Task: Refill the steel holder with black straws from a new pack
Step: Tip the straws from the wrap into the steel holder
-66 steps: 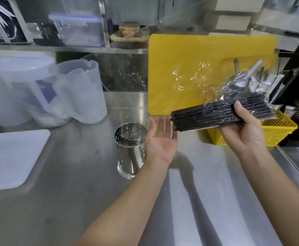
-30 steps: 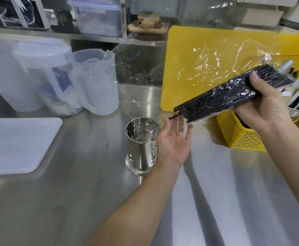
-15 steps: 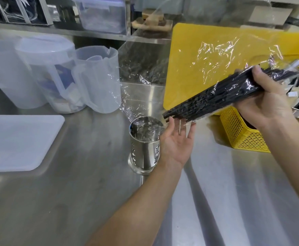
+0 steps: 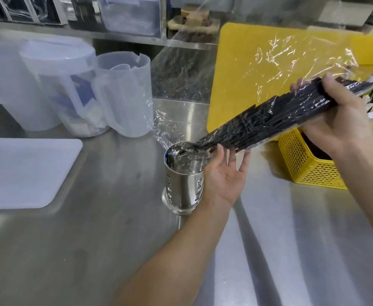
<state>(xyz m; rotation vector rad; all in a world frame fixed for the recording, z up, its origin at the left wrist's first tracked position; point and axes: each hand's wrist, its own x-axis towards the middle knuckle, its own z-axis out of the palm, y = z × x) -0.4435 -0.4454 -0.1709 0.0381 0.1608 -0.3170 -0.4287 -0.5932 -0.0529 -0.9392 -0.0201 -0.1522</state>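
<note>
A perforated steel holder (image 4: 182,186) stands upright on the steel counter (image 4: 92,250), mid frame. My right hand (image 4: 338,120) grips a pack of black straws (image 4: 262,122) in clear wrap, tilted down to the left. The straws' lower ends reach the holder's rim, and a few tips dip inside. My left hand (image 4: 225,177) is open, palm up, against the holder's right side, just beneath the straw ends. Loose clear wrap (image 4: 291,60) billows above and left of the pack.
A yellow cutting board (image 4: 243,85) leans at the back. A yellow mesh basket (image 4: 302,164) sits at the right. Several translucent plastic jugs (image 4: 123,93) stand back left, and a white board (image 4: 24,171) lies at the left. A shelf runs behind.
My right hand has tipped the pack steeper and brought it down and left. The straw ends now reach the holder's mouth. My left hand stays beside the holder.
</note>
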